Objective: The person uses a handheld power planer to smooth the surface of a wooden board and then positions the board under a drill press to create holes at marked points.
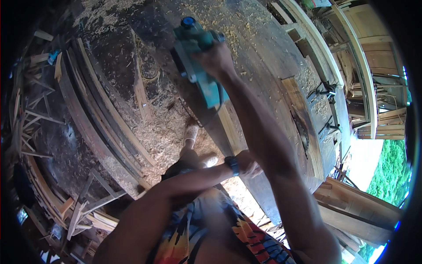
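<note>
Item: electric planer, green, with a dark knob at its far end; located far of you, slightly left, in line with a pale board on the left side of the workbench. Its sole is hidden; whether it touches the wood cannot be told.

Orientation: long axis from far left to near right, roughly along the board; the knobbed end points away from you and a little left, the plain green end back toward you. A dark cord hangs at the near end.

Right hand: your fingers wrap the planer's upper handle, arm outstretched.

Left hand: below your right forearm, near the board, a dark watch at the wrist; fingers partly covered, so you cannot be said to grip or merely rest.

Step, as judged: a planing stroke at long reach. The next move probably calls for keeping the planer flat and in line, cord clear, before drawing it back.

Surroundings: right, on the bench, a rough-edged slab and, beyond it, dark clamps; left, long boards; between, shavings on the floor; near right, stacked planks.
</note>
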Tool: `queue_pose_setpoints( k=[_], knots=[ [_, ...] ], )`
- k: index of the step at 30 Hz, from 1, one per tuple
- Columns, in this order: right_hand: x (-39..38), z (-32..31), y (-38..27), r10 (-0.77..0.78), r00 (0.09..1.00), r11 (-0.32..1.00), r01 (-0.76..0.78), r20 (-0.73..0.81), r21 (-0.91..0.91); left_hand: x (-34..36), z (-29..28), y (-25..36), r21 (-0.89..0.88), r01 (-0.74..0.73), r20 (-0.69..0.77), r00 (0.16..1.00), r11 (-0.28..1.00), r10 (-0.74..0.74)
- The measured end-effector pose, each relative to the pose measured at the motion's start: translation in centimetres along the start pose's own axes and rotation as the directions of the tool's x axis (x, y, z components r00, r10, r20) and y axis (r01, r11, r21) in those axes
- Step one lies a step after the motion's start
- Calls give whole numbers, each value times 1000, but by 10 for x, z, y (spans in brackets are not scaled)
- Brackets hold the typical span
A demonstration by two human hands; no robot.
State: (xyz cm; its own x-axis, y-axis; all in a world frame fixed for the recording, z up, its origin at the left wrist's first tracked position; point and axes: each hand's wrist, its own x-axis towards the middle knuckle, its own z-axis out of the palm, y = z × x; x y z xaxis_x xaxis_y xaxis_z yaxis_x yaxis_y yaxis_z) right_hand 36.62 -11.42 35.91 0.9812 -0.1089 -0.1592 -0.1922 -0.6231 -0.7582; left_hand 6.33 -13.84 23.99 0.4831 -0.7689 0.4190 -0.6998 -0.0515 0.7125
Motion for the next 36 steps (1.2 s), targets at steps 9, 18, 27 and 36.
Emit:
queue_pose_setpoints(
  k=[9, 18, 27, 36],
  knots=[
    [-238, -93, 59, 209, 974, 978, -206, -88, 46, -116, -224, -85, -184, 750, -125, 623, 635, -772],
    [-391, -137, 79, 563, 786, 825, -519, -255, 224, 11, -196, -103, -401, 914, 515, 176, -55, -839],
    [-386, -134, 91, 524, 751, 851, -447, -403, 274, -11, -165, -109, -566, 821, 419, 204, -78, -885],
    [-243, -110, 100, 335, 923, 940, -314, -189, 134, -129, -298, -119, -871, 491, 150, 215, -26, -965]
  ],
)
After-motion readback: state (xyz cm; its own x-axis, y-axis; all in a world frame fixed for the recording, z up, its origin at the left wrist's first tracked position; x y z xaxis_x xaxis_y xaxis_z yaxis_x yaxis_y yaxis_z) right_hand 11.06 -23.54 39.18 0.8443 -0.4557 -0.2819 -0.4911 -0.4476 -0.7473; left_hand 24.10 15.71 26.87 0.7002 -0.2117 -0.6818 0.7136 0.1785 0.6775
